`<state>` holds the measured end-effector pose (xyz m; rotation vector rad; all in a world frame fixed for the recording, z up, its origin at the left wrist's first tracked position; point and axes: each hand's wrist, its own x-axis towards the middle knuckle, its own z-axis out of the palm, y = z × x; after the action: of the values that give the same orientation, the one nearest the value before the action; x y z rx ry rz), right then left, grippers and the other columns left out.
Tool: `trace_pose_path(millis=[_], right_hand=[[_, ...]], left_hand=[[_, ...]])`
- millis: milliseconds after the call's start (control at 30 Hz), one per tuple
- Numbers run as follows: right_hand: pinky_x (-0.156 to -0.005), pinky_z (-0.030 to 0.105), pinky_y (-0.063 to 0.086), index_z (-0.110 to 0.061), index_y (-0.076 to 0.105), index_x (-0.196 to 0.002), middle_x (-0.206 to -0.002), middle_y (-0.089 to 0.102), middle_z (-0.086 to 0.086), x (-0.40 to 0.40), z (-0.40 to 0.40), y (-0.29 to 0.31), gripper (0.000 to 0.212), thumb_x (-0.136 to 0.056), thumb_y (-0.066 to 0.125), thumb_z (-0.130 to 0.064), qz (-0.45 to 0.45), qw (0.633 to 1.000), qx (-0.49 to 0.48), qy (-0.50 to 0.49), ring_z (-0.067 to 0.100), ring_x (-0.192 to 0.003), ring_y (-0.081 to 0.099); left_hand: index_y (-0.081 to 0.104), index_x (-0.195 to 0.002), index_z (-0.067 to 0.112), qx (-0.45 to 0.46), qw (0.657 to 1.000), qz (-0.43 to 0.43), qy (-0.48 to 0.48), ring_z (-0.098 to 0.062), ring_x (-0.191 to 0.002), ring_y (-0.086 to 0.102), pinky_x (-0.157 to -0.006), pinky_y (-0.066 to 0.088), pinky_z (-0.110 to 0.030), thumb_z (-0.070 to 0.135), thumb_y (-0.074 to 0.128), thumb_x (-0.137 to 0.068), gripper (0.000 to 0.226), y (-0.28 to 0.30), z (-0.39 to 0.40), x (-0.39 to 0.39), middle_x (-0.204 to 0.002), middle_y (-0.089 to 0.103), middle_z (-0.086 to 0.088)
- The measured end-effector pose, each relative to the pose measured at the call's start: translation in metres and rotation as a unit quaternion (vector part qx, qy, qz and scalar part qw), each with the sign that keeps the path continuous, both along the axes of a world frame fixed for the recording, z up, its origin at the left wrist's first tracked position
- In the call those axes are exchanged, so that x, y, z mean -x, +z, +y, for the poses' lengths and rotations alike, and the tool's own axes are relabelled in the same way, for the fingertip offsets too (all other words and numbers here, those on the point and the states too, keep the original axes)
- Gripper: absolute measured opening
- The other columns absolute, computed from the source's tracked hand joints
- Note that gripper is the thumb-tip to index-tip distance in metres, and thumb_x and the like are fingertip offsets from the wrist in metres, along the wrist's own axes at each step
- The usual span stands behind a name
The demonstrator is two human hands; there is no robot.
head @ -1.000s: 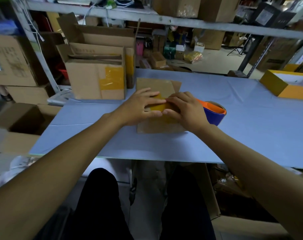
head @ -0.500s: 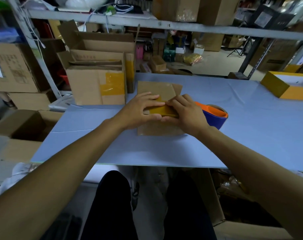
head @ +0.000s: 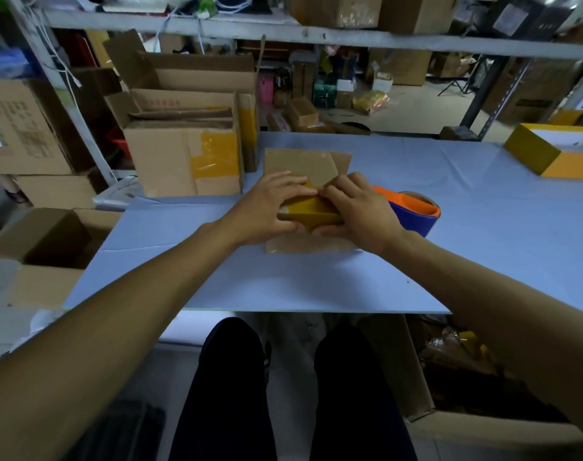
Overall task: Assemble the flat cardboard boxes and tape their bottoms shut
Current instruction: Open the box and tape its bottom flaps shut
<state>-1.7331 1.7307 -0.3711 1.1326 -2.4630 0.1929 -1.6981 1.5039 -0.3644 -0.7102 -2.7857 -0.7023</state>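
Both forearms are seen bare, with no sleeves, watch or rings visible on the left hand (head: 270, 207) or the right hand (head: 360, 211); dark, plain trousers (head: 230, 394) are worn on both legs, without visible markings

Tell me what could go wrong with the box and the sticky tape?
The yellow tape looks bunched under both hands, so it might wrinkle or stick crooked on the small cardboard box. The tape roll sits right beside the right hand, so an elbow or wrist could perhaps knock it along the table.
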Motion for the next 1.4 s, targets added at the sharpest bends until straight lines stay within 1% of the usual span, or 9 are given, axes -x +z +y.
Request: trace_pose_path(millis=[133, 267, 467, 667, 800, 900, 1067, 1267, 1400], right_hand=[[-0.075, 0.038, 0.049, -0.017, 0.053, -0.126, -0.128, 0.052, 0.007, -0.005, -0.002, 0.009, 0.068, -0.078, 0.064, -0.065, -0.032, 0.999, -0.025, -0.018, 0.026, -0.110, 0.044], [-0.075, 0.030, 0.042, -0.021, 0.053, -0.127, -0.127, 0.052, 0.004, -0.004, -0.002, 0.009, 0.061, -0.087, 0.047, -0.067, -0.062, 0.998, 0.016, -0.014, 0.022, -0.110, 0.043], [-0.077, 0.035, 0.043, -0.021, 0.048, -0.129, -0.128, 0.049, 0.005, -0.002, -0.006, 0.018, 0.073, -0.075, 0.067, -0.066, -0.044, 0.996, -0.073, -0.034, 0.026, -0.113, 0.044], [-0.079, 0.029, 0.042, -0.023, 0.050, -0.129, -0.129, 0.051, 0.002, -0.009, -0.002, 0.022, 0.065, -0.081, 0.059, -0.066, -0.058, 0.996, -0.053, -0.042, 0.022, -0.113, 0.046], [-0.093, 0.038, 0.043, -0.020, 0.053, -0.133, -0.135, 0.054, 0.000, -0.007, 0.009, 0.025, 0.069, -0.080, 0.064, -0.062, -0.096, 0.995, -0.021, -0.026, 0.021, -0.119, 0.047], [-0.099, 0.036, 0.036, -0.022, 0.052, -0.138, -0.140, 0.052, -0.004, -0.003, 0.016, 0.029, 0.070, -0.081, 0.064, -0.060, -0.117, 0.992, -0.026, -0.022, 0.019, -0.125, 0.044], [-0.103, 0.031, 0.032, -0.029, 0.046, -0.144, -0.146, 0.046, -0.011, -0.001, 0.040, 0.028, 0.063, -0.087, 0.066, -0.047, -0.155, 0.987, -0.027, -0.017, 0.016, -0.128, 0.038], [-0.094, 0.041, 0.040, -0.039, 0.047, -0.141, -0.134, 0.049, 0.003, 0.014, 0.057, 0.036, 0.060, -0.086, 0.070, -0.040, -0.114, 0.989, -0.078, -0.043, 0.025, -0.114, 0.043], [-0.093, 0.040, 0.046, -0.049, 0.043, -0.139, -0.122, 0.044, 0.002, 0.021, 0.060, 0.040, 0.063, -0.090, 0.068, -0.020, -0.219, 0.970, -0.053, -0.092, 0.024, -0.106, 0.052]], left_hand=[[0.044, -0.146, 0.029, 0.019, 0.999, -0.035, -0.012, -0.021, -0.147, 0.018, -0.119, 0.017, -0.040, 0.038, 0.083, -0.075, 0.081, 0.009, -0.001, -0.004, -0.158, 0.033, 0.002], [0.053, -0.140, 0.033, -0.053, 0.998, -0.041, 0.014, -0.020, -0.147, 0.021, -0.118, 0.017, -0.042, 0.055, 0.059, -0.085, 0.059, 0.007, 0.001, -0.002, -0.155, 0.038, 0.006], [0.045, -0.146, 0.028, 0.009, 1.000, -0.030, 0.001, -0.022, -0.147, 0.020, -0.118, 0.018, -0.040, 0.031, 0.081, -0.077, 0.078, 0.007, -0.001, -0.002, -0.157, 0.035, 0.002], [0.041, -0.148, 0.032, -0.039, 0.995, -0.089, 0.007, -0.015, -0.148, 0.010, -0.119, 0.014, -0.041, 0.053, 0.080, -0.072, 0.089, 0.010, 0.000, -0.010, -0.160, 0.026, 0.009], [0.037, -0.150, 0.035, 0.022, 0.997, -0.072, 0.024, -0.014, -0.146, 0.014, -0.116, 0.017, -0.043, 0.076, 0.044, -0.077, 0.085, 0.007, 0.003, -0.019, -0.160, 0.025, 0.013], [0.051, -0.138, 0.045, 0.014, 0.996, -0.050, 0.069, -0.014, -0.136, 0.027, -0.096, 0.020, -0.039, 0.064, 0.021, -0.089, 0.060, 0.014, 0.002, -0.008, -0.152, 0.038, 0.020], [0.039, -0.144, 0.047, 0.031, 0.976, -0.103, 0.190, -0.034, -0.144, 0.017, -0.113, 0.018, -0.053, 0.068, 0.044, -0.091, 0.057, 0.016, -0.024, 0.029, -0.160, 0.025, -0.006], [0.045, -0.144, 0.021, -0.113, 0.958, -0.165, 0.205, -0.028, -0.123, 0.053, -0.097, 0.049, -0.046, 0.085, 0.061, -0.065, 0.103, 0.014, -0.028, 0.023, -0.141, 0.051, -0.005], [0.068, -0.090, 0.023, -0.187, 0.950, -0.108, 0.227, -0.015, -0.081, 0.064, -0.060, 0.048, -0.030, 0.073, 0.061, -0.078, 0.052, -0.002, -0.028, 0.011, -0.087, 0.067, 0.005]])
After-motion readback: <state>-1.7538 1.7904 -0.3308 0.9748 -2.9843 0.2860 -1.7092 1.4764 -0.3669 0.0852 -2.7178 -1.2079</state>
